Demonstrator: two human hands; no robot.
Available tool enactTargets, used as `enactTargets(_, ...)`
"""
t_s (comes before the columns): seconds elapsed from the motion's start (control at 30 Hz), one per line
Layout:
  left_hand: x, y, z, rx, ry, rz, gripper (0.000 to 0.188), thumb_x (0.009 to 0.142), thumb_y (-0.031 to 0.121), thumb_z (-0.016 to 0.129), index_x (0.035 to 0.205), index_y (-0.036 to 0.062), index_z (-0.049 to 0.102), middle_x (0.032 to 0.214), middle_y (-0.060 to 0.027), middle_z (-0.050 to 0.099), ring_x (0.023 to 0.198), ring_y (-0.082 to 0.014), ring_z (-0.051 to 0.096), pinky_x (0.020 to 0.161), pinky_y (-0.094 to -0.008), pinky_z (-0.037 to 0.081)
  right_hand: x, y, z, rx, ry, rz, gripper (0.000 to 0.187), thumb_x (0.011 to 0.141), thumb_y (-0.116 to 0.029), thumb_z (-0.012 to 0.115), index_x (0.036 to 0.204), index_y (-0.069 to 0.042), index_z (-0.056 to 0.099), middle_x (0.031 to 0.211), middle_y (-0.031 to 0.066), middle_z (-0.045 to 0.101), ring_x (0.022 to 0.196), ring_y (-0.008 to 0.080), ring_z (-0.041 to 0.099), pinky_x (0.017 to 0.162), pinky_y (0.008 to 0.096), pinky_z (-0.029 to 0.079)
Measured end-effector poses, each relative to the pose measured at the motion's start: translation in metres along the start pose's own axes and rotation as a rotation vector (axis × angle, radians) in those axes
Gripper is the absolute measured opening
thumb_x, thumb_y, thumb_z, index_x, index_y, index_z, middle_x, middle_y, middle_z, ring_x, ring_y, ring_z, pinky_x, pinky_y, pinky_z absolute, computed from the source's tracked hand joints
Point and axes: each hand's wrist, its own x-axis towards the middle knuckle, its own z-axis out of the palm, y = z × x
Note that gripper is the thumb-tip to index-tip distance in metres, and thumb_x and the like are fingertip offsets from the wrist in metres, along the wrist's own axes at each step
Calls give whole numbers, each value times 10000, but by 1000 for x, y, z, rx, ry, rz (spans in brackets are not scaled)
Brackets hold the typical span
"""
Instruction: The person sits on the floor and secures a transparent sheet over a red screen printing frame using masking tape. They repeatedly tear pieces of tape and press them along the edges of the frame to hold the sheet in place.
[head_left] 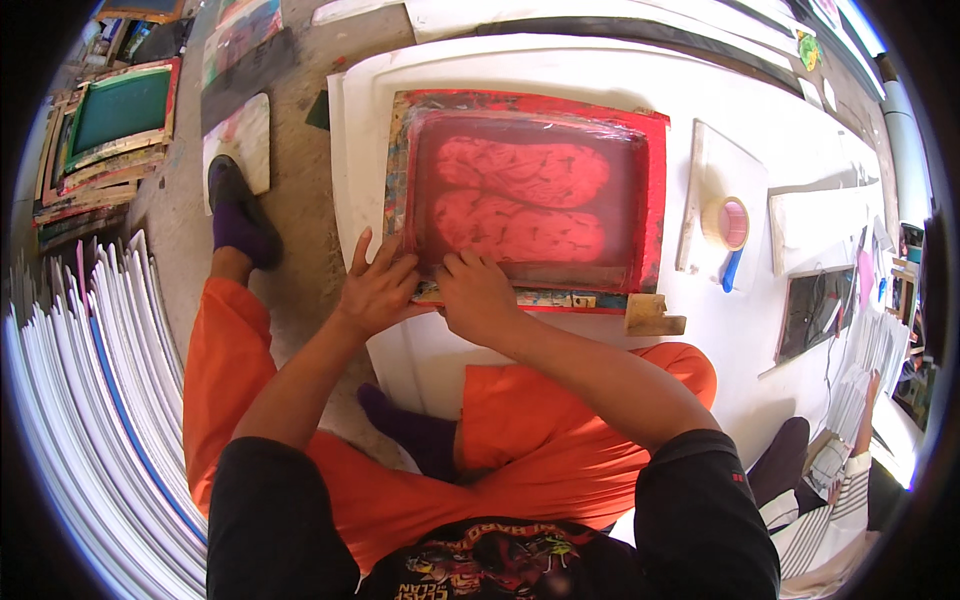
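— Where are the hands right now?

— From my feed, both sit at the near edge of the red screen-printing frame (pixel 527 195), which fills the centre of the picture on a white board (pixel 360 120). My left hand (pixel 375 292) lies flat at the frame's lower left corner, fingers spread wide and resting on the wood, gripping nothing. My right hand (pixel 478 297) is just beside it, fingers curled down onto the same lower rail; I cannot tell whether they pinch the rail or only press on it.

— Which way does the frame run from the fingers?

— Up and to the right of them. Its long axis runs left to right across the picture, so both hands are bunched at the left end of the near rail, and the right end has no hand on it. The right hand is the nearer one to that free end.

— Anything close by?

— A wooden squeegee block (pixel 653 315) lies on the board just right of the frame's lower right corner. Further right, a roll of tape (pixel 728 222) rests on a small white panel (pixel 722 165). Another screen, green-meshed (pixel 122 110), sits in the upper left.
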Motion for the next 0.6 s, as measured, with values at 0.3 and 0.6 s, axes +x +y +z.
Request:
enactTargets(0.3,-3,-9,-1,-41,36,-32,651,769,796,682,927,167,742,1279,-57,650,1379,-322,524,1254,-635,182,1,5,-12,100,37,-8,422,801,-134,735,1214,-48,716,1178,154,656,1181,339,595,993,466,486)
enactTargets(0.6,-7,-26,-10,-86,-14,-36,601,764,766,727,1068,248,755,1378,-81,612,1409,-328,491,1257,-586,227,5,4,-4,77,46,-12,457,777,-93,697,1231,-135,728,1144,124,610,1161,323,548,976,446,453)
